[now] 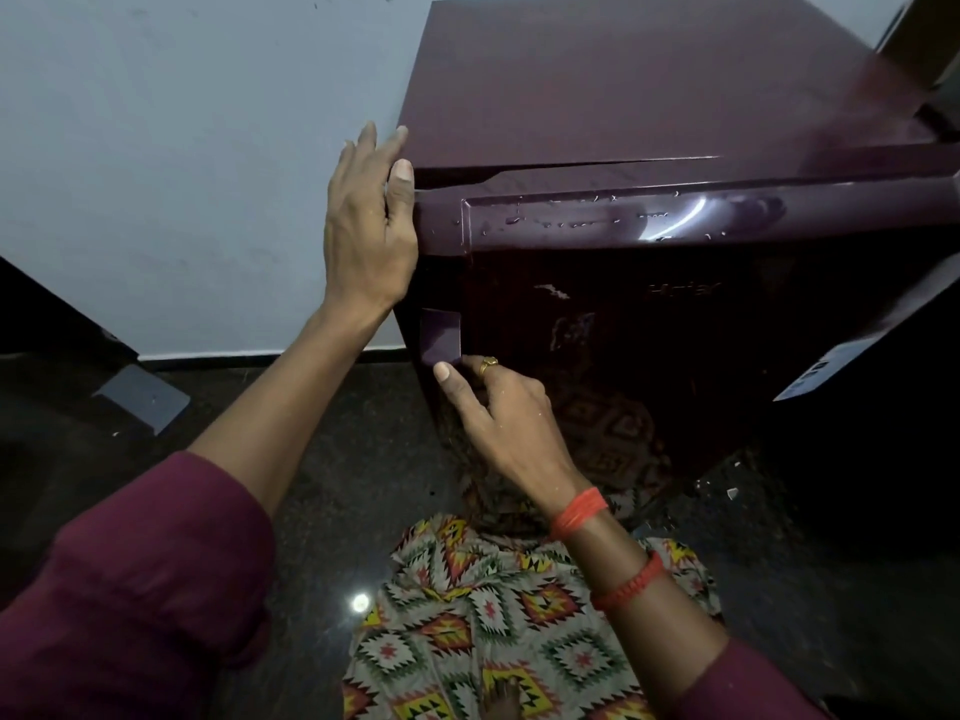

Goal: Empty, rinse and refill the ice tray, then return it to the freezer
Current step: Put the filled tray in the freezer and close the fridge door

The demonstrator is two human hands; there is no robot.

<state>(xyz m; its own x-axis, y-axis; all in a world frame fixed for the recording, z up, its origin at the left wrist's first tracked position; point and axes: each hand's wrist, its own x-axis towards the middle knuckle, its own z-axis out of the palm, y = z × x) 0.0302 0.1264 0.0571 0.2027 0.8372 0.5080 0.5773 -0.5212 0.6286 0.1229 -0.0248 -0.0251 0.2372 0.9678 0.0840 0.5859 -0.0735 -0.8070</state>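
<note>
Maroon fridge [649, 96]: left grip [369, 220] flat on corner, right grip [498, 407] hooking handle [441, 332].

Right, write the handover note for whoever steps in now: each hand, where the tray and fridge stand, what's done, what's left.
Left hand: flat, fingers straight, braced on the top left corner of the fridge.
Right hand: fingers hooked into the door handle, thumb laid beside it.
Door: looks shut; water drops sit along its top edge.
Ice tray: not in view; neither hand holds it.
Done: cannot tell whether the tray has been emptied or refilled.
Left: probably pull the door open and check the freezer for the tray.
</note>
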